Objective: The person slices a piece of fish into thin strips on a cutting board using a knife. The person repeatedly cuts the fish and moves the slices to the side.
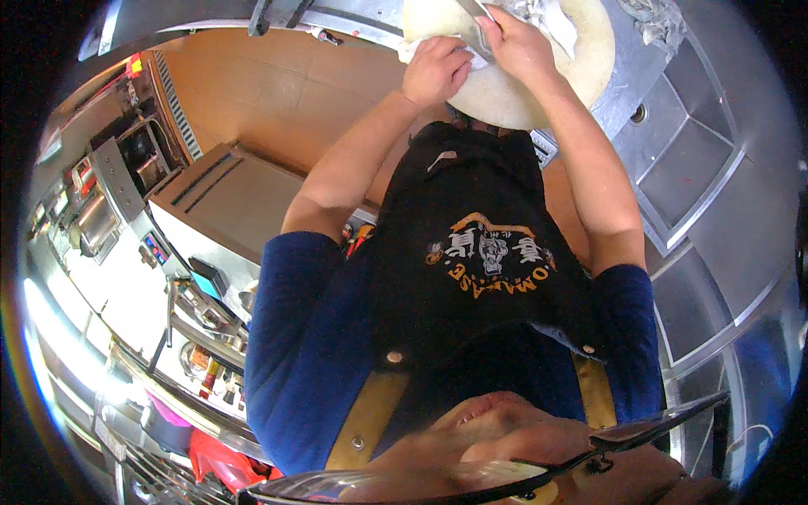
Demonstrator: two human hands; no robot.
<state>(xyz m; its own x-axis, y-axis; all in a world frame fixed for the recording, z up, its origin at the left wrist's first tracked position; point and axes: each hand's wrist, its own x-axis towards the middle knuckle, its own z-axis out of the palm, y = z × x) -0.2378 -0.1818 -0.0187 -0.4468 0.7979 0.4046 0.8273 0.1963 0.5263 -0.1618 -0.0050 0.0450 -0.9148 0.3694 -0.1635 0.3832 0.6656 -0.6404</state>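
Note:
A thick, round, pale cutting board point(505, 101) lies before me at the top of the view. My right hand point(521, 47) grips a knife point(473, 7); its handle is hidden in my fingers and the blade runs up to the picture's edge. With bent fingers, my left hand point(435, 69) holds a soft white piece point(478, 61) against the board, close beside the knife. Whether that piece is food or cloth I cannot tell. More white pieces point(558, 28) lie on the board beyond my right hand.
Crumpled clear plastic point(656, 22) rests on the metal counter point(625, 82) right of the board. Further right is a steel sink basin point(685, 136) with a drain point(639, 113). A low cabinet point(233, 189) stands on the tiled floor point(265, 82) at left, near shelves with metal pots point(95, 224).

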